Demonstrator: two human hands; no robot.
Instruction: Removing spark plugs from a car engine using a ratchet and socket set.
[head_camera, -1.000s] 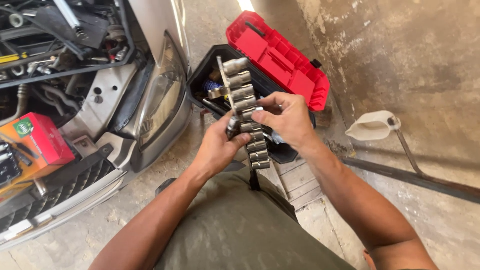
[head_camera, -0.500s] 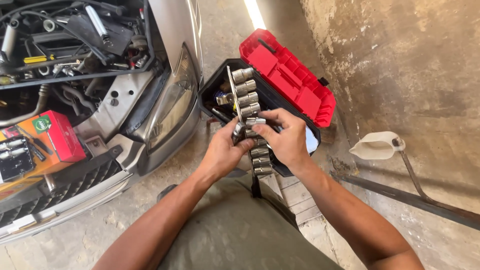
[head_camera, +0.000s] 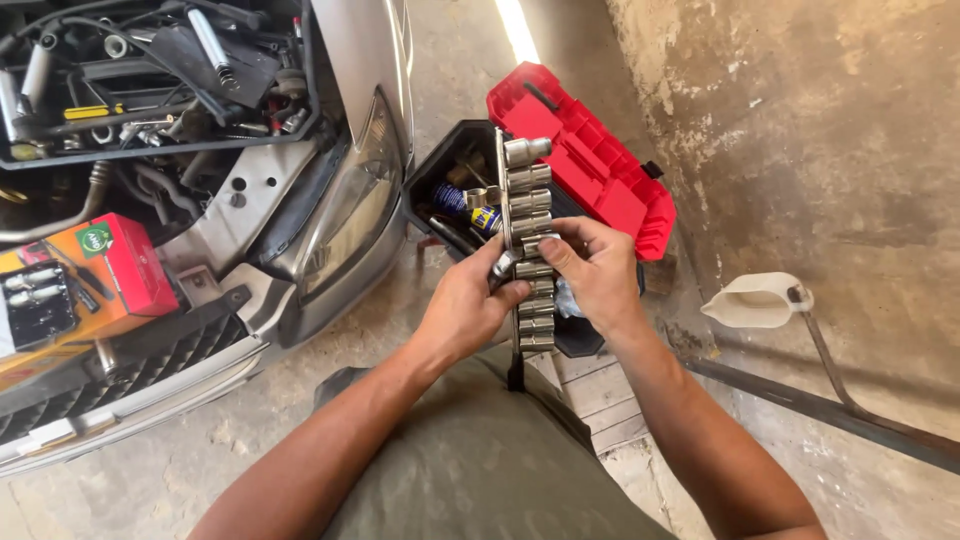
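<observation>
Scene: person stands beside an open car engine bay (head_camera: 160, 90), above an open red toolbox (head_camera: 580, 150) | Hands: left hand (head_camera: 465, 310) and right hand (head_camera: 595, 270) both grasp a rail of chrome sockets (head_camera: 528, 200), held upright over the toolbox | Step: apparently picking one socket; next move calls for a firm pinch and pull off the rail

Daylight was soft and even, brightest in a blown-out strip on the floor (head_camera: 517, 30) at the top. The engine bay (head_camera: 150, 80) sat in deep shadow. Focus was sharp centrally, with wide-angle bending at the edges.
</observation>
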